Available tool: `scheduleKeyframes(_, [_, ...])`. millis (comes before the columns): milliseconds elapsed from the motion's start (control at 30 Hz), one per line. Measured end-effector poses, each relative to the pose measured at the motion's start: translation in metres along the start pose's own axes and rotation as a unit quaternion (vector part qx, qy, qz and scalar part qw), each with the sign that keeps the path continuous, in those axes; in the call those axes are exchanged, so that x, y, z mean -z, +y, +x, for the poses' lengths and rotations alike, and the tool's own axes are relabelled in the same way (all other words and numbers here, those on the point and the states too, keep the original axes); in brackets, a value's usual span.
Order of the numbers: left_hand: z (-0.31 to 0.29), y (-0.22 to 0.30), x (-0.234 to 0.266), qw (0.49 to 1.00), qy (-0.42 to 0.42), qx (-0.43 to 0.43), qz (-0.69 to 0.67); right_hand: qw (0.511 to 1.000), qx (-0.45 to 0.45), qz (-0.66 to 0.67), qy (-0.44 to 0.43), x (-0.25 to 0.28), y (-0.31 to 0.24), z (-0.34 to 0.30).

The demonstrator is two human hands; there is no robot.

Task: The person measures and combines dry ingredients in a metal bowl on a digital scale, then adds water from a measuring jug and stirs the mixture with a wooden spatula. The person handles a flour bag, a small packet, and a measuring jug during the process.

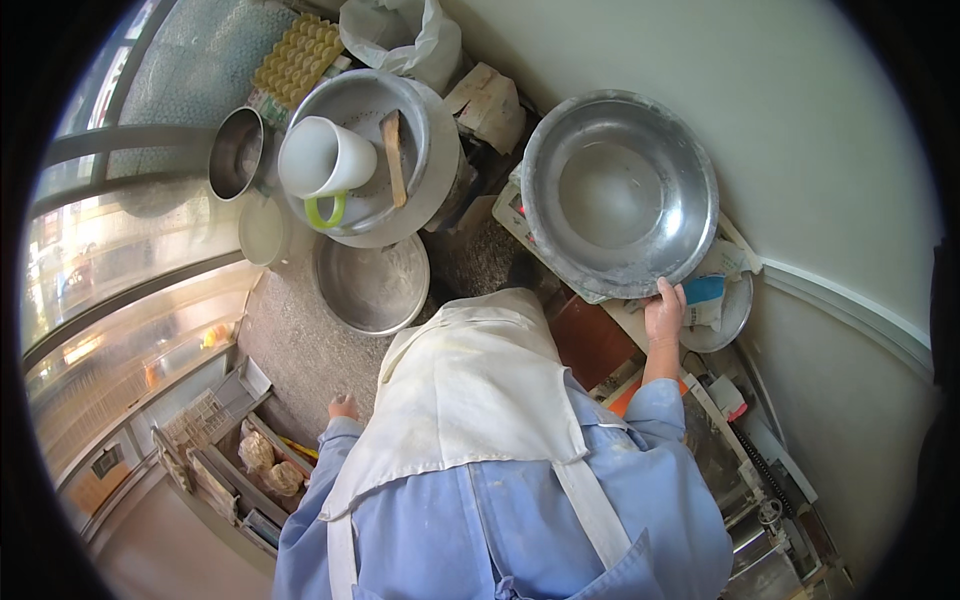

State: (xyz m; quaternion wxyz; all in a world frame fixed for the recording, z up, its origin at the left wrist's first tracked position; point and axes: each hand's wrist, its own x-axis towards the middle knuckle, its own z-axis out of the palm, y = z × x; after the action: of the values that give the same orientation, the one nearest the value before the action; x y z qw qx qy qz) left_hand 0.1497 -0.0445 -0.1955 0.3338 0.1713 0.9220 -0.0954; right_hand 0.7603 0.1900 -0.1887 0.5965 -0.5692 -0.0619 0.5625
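A large, wide metal basin [612,195] with a whitish residue on its bottom sits tilted at the right, near the wall. My right hand [665,312] grips its near rim, thumb and fingers pinching the edge. At my left side hangs my left hand [343,407], away from any vessel; seen small and from above, its fingers are mostly hidden. Ahead to the left, a white mug-like pitcher [325,160] with a green handle rests on its side in a metal basin [400,95], beside a wooden-handled brush [395,160].
On the floor stands a shallow metal bowl [372,285]. A steel pot [238,155], a yellow egg tray [298,60] and a white plastic bag [405,45] crowd the far left. Drawers with bagged items [265,455] stand at the left; metal machinery [760,520] is at the lower right.
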Motion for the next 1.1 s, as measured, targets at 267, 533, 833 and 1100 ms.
scheduleKeyframes(267, [0.006, -0.013, -0.007, 0.990, -0.078, -0.084, 0.084, 0.999, -0.023, 0.038, -0.024, -0.003, 0.006, -0.009])
scheduleKeyframes(533, [0.050, -0.026, -0.010, 0.997, 0.010, -0.071, 0.004, 0.998, 0.026, 0.064, 0.015, -0.018, 0.025, -0.018])
scheduleKeyframes(833, [0.147, -0.085, -0.008, 0.980, -0.051, -0.119, -0.152, 0.989, 0.099, 0.066, 0.088, -0.047, 0.064, -0.060])
scheduleKeyframes(1100, [0.061, 0.087, 0.061, 0.831, -0.310, -0.399, -0.235, 0.986, 0.086, 0.118, 0.083, -0.053, 0.128, -0.220])
